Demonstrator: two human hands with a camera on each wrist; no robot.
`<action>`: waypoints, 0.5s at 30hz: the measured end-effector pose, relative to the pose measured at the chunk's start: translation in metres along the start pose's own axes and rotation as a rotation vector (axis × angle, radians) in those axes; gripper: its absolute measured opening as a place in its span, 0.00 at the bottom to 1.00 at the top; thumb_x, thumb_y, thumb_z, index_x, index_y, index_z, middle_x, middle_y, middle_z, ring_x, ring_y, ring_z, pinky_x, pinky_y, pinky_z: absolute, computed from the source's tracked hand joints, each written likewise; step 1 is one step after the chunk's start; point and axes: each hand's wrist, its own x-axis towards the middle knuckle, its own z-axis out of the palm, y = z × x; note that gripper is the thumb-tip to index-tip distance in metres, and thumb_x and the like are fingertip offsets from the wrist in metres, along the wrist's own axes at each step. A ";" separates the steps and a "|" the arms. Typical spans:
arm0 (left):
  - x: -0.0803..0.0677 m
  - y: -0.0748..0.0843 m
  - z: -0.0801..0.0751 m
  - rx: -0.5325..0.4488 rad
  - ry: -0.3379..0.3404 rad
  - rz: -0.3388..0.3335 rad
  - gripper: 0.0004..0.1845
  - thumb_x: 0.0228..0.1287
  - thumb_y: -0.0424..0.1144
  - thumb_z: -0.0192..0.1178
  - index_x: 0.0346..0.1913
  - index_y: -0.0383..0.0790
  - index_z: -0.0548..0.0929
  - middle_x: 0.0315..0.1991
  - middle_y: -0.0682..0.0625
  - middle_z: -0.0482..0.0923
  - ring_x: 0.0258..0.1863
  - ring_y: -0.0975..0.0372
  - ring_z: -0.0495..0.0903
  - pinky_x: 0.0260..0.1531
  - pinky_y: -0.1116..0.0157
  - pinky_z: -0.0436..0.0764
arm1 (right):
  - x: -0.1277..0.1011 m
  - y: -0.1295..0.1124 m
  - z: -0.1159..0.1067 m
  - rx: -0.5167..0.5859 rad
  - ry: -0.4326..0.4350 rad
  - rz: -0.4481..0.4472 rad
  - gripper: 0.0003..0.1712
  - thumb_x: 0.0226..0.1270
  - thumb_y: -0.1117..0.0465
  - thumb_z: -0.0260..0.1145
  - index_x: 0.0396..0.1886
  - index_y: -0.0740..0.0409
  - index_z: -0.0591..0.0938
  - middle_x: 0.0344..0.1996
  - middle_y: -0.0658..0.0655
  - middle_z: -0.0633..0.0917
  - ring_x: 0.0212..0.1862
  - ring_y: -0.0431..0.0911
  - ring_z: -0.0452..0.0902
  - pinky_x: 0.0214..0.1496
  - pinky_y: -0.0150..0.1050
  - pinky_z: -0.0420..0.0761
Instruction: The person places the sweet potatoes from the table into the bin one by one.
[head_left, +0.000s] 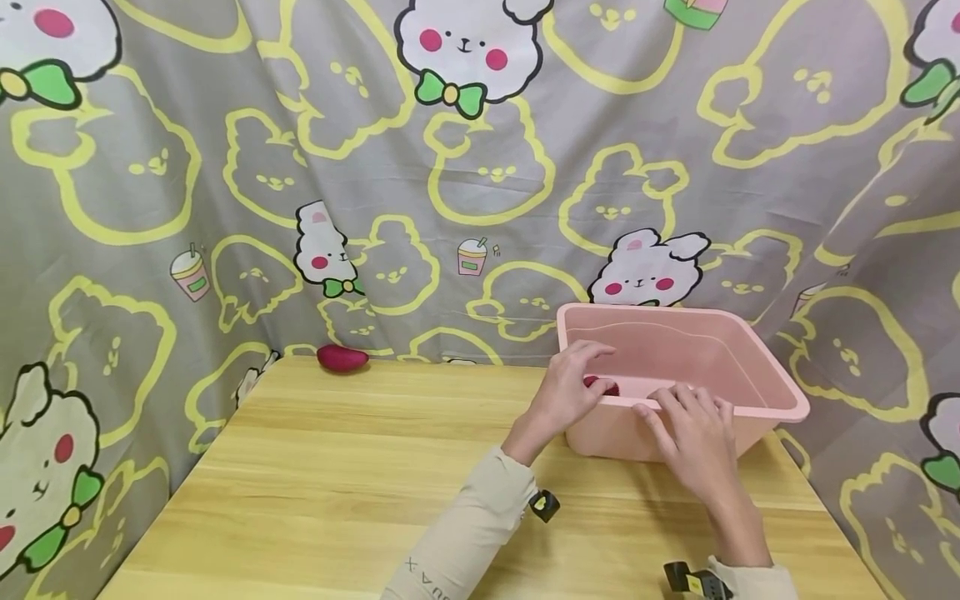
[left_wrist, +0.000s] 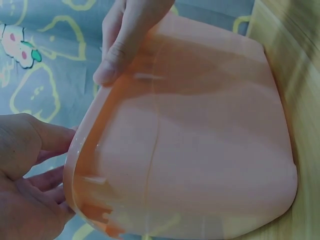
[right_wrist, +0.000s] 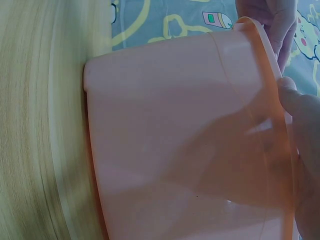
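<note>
A pink plastic bin [head_left: 592, 435] stands on the right part of the wooden table. My left hand [head_left: 564, 390] is at its near left corner, fingers loosely bent and spread over the rim, the thumb by the edge. Past that thumb a dark red object [head_left: 612, 386] shows inside the bin, mostly hidden. On the near rim, my right hand [head_left: 697, 437] grips the edge, fingers over the top and inside; in the right wrist view its thumb [right_wrist: 288, 97] lies on the outside. The left wrist view shows both hands along the rim [left_wrist: 82, 137].
A dark red oblong thing like a sweet potato [head_left: 342, 358] lies at the table's back left edge. Behind and beside the wooden table [head_left: 337, 467] hangs a grey curtain [head_left: 390, 183] with cartoon prints. The bin stands close to this curtain.
</note>
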 end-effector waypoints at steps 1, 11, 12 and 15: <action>0.000 0.000 0.000 -0.012 0.000 0.001 0.21 0.61 0.31 0.73 0.58 0.37 0.85 0.54 0.46 0.83 0.55 0.60 0.82 0.58 0.73 0.74 | 0.000 0.000 0.000 0.000 -0.003 -0.001 0.11 0.72 0.50 0.68 0.40 0.52 0.81 0.37 0.55 0.79 0.46 0.58 0.71 0.52 0.63 0.60; -0.005 -0.006 -0.006 -0.101 0.056 0.027 0.17 0.63 0.29 0.71 0.55 0.36 0.86 0.50 0.47 0.84 0.51 0.56 0.84 0.52 0.73 0.79 | 0.000 0.000 -0.001 0.000 0.008 -0.003 0.11 0.71 0.50 0.68 0.40 0.52 0.81 0.37 0.55 0.80 0.45 0.58 0.71 0.53 0.64 0.60; -0.007 -0.007 -0.007 -0.107 0.067 0.035 0.17 0.63 0.28 0.71 0.54 0.37 0.85 0.50 0.47 0.85 0.51 0.56 0.84 0.51 0.72 0.80 | 0.000 0.000 -0.001 0.002 0.008 -0.002 0.11 0.72 0.50 0.68 0.40 0.51 0.81 0.37 0.55 0.80 0.45 0.57 0.71 0.53 0.64 0.60; -0.011 -0.010 -0.013 -0.134 0.090 0.044 0.16 0.64 0.28 0.70 0.54 0.37 0.85 0.50 0.47 0.85 0.50 0.57 0.84 0.46 0.67 0.82 | 0.000 -0.001 0.000 0.006 0.004 0.001 0.10 0.71 0.50 0.68 0.39 0.51 0.81 0.37 0.55 0.80 0.45 0.57 0.70 0.53 0.64 0.60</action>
